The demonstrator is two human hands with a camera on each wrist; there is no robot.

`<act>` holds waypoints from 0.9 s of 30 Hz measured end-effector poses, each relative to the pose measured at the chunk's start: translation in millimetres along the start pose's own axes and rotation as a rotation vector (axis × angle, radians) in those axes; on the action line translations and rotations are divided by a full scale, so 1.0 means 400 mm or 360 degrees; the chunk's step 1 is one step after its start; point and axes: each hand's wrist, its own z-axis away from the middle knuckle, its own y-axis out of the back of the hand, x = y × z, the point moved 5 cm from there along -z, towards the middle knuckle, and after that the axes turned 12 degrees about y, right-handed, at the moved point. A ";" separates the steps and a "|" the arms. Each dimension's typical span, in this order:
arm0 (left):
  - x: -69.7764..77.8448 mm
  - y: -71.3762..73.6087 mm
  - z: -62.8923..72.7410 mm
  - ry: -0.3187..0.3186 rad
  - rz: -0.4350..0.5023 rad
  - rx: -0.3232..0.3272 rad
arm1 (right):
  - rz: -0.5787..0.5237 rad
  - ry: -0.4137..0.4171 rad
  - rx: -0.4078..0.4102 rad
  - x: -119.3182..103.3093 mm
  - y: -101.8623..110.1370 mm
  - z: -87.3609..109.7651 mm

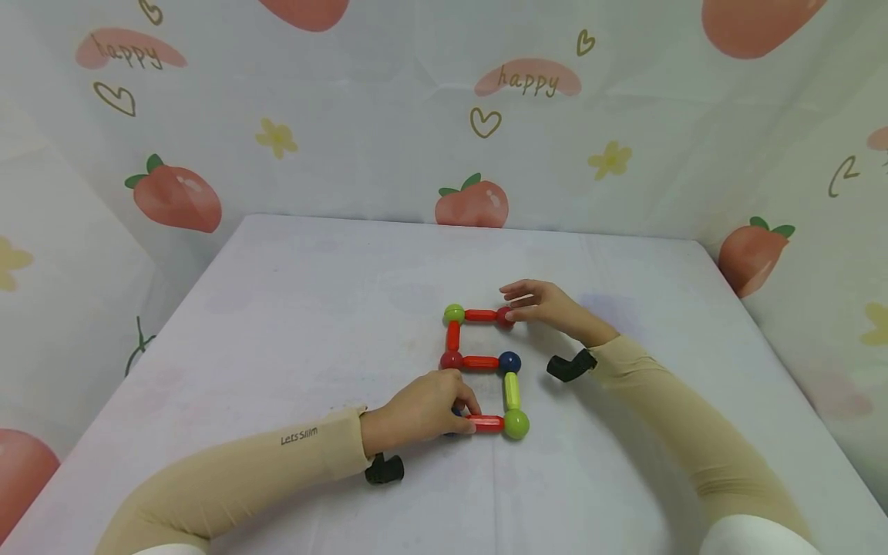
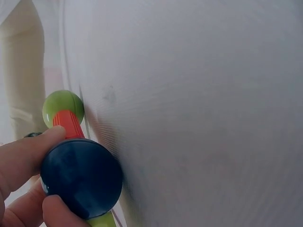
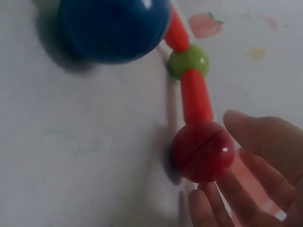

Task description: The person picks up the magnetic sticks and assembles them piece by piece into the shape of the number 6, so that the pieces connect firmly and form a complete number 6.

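Note:
A flat figure of magnetic rods and balls lies on the table. My left hand [image 1: 425, 410] pinches the dark blue ball [image 2: 83, 178] at its near left corner, thumb reaching onto the red rod [image 1: 486, 424] that leads to a lime green ball [image 1: 516, 424]. A lime rod [image 2: 103, 220] shows beyond the blue ball. My right hand [image 1: 551, 308] is at the far right end, with thumb and loosely extended fingers around the red ball [image 3: 203, 152]. A red rod [image 1: 481, 315] joins that ball to another green ball [image 1: 454, 313].
Mid-figure, a red rod [image 1: 481, 363] links a second red ball [image 1: 451, 360] and another blue ball [image 1: 509, 361]. Black wrist devices [image 1: 572, 365] hang by both wrists. White cloth covers the table [image 1: 333, 293]; a peach-printed cloth [image 1: 388, 116] stands behind.

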 end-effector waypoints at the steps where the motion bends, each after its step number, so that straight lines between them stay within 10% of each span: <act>1: 0.000 0.000 0.000 -0.0001 -0.0004 -0.0002 | 0.0011 0.0006 -0.0030 0.004 -0.005 -0.004; 27: 0.002 0.004 -0.001 -0.0018 -0.0015 0.0003 | 0.0008 -0.0051 -0.0109 0.026 -0.018 -0.014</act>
